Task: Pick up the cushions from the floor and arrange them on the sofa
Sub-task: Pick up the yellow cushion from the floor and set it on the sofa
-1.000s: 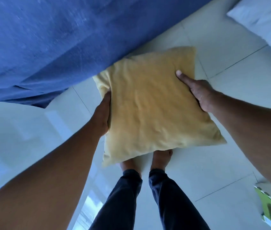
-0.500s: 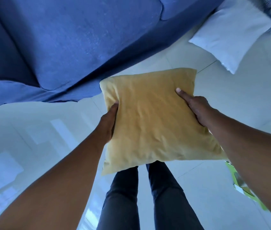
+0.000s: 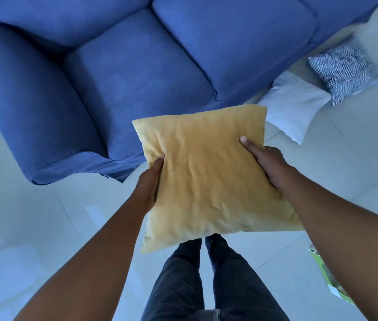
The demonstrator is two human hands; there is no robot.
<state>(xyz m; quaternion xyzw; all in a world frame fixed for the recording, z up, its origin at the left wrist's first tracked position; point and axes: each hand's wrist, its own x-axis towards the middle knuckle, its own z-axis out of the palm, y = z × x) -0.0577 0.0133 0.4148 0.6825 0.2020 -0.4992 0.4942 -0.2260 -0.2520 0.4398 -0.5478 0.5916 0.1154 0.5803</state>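
I hold a square yellow cushion (image 3: 208, 179) in the air in front of the blue sofa (image 3: 137, 72). My left hand (image 3: 147, 184) grips its left edge and my right hand (image 3: 267, 162) grips its right edge, thumbs on top. The cushion's far edge overlaps the sofa's front. A white cushion (image 3: 293, 107) lies on the floor against the sofa's front at the right. A grey-and-white patterned cushion (image 3: 343, 70) lies on the floor just beyond it.
The sofa's left armrest (image 3: 28, 107) juts toward me at the left. Pale floor tiles (image 3: 33, 216) spread around my legs (image 3: 206, 281). A green-and-white object (image 3: 324, 272) lies on the floor at the lower right, partly behind my right arm.
The view has tilted up: the sofa's seat cushions and armrest are now in sight, and the patterned cushion has come fully into view. The yellow cushion stays held in both hands, nearer the sofa.
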